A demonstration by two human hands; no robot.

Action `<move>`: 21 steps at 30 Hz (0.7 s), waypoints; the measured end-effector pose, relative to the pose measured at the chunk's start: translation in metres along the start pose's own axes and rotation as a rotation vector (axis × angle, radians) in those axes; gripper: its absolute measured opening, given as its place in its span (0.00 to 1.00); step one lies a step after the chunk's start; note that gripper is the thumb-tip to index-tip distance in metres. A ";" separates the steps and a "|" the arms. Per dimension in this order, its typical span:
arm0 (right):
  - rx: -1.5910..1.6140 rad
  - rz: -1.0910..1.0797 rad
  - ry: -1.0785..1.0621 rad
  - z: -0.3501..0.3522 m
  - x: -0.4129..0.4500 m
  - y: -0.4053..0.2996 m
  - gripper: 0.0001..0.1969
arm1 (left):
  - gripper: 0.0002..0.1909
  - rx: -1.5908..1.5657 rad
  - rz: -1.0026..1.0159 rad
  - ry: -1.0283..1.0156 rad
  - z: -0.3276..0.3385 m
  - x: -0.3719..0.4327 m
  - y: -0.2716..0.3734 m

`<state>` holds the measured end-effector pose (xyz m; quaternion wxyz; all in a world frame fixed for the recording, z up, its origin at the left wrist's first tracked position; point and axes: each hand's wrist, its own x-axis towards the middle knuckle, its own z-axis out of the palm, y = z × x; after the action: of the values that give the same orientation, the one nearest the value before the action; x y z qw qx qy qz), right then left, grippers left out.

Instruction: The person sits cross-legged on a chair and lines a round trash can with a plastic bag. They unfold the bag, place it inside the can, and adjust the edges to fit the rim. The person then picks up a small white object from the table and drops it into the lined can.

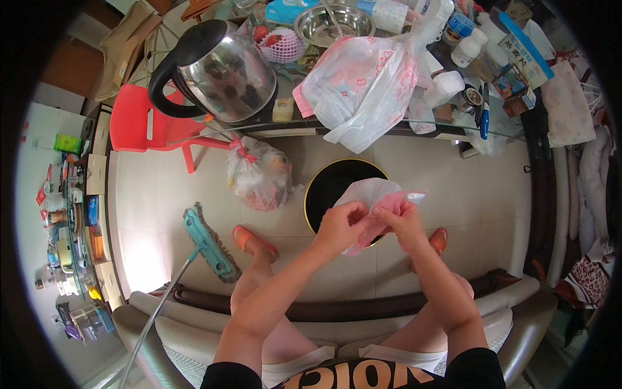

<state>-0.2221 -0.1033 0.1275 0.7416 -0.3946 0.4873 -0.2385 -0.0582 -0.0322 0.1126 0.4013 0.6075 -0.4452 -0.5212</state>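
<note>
Between both hands is a thin pink and white plastic bag (371,189), crumpled and partly hanging down. My left hand (341,224) pinches its near edge with thumb and fingers. Close beside it, my right hand (401,220) grips the bunched pink part. Beneath the bag stands a round black bin (326,187) with a gold rim, partly covered by the bag and my hands. To its left on the floor sits a knotted, filled plastic bag (260,175) with a pink tie.
A glass table (301,122) ahead holds a steel kettle (228,73), a printed plastic bag (359,87), a metal bowl (357,24) and several bottles. A red chair (129,119) and a teal flat mop (206,243) are at left. Grey sofa cushions (194,330) lie below.
</note>
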 end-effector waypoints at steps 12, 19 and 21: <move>0.643 0.290 0.106 -0.077 0.028 -0.040 0.14 | 0.12 -0.983 -0.402 0.290 -0.082 0.016 -0.015; 0.476 -0.139 -0.025 -0.086 0.008 -0.068 0.13 | 0.07 -0.936 -0.186 0.351 -0.115 0.003 0.032; 0.219 -0.272 -0.192 -0.111 0.023 -0.048 0.15 | 0.07 -0.825 -0.026 0.095 -0.135 -0.001 0.006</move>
<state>-0.3123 -0.1875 0.1305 0.7842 -0.3946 0.3276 -0.3493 0.0744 -0.0299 0.1368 0.6246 0.4247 -0.1722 -0.6323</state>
